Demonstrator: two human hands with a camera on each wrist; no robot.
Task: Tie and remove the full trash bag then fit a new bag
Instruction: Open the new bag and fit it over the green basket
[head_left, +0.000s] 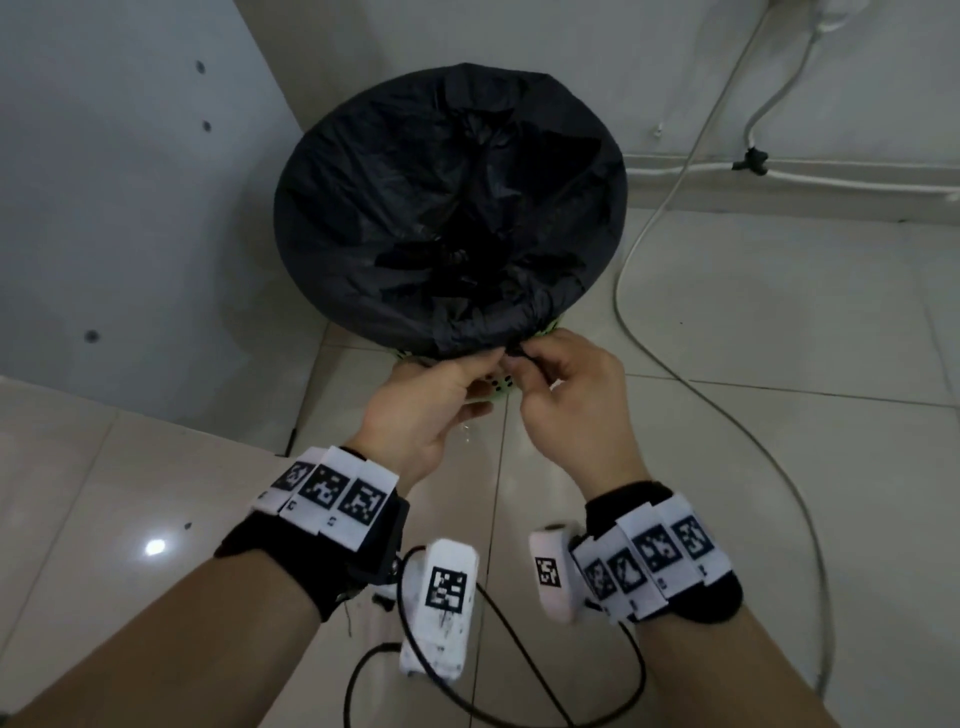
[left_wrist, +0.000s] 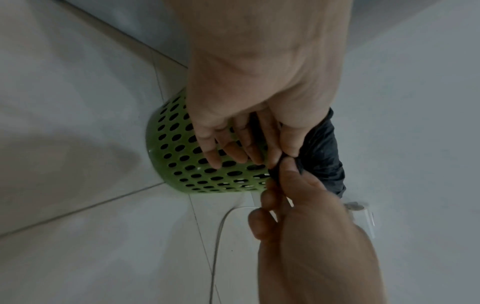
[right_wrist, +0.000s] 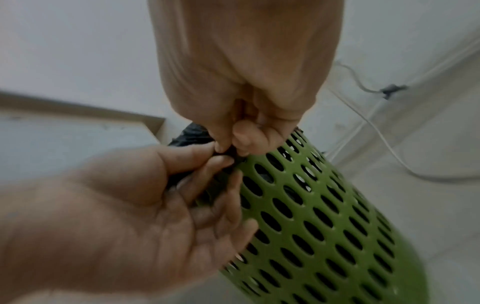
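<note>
From the head view, the black trash bag (head_left: 447, 208) lines the green perforated bin (head_left: 501, 387), its edge folded over the rim; the bin stands on the tiled floor (head_left: 753, 426) against the wall at 12 o'clock from me; my left hand (head_left: 426, 410) and right hand (head_left: 566, 400) meet at the rim's 6 o'clock, both pinching a gathered knot of film (head_left: 514, 349); a white cable (head_left: 675, 374) trails at 3 o'clock.

From the left wrist, my thumb and forefinger nip the black twist while the other fingers (left_wrist: 215, 152) lie loosely spread over the bin's holes; the right hand comes up from 6 o'clock onto the same twist.

From the right wrist, my fingers are curled tight on that nub, the left hand's fingertips (right_wrist: 221, 162) touching mine.

I judge the film thin, soft and slippery, easily torn on the rim; best held at the bunched edge, not the stretched sheet; its weight I cannot tell.
</note>
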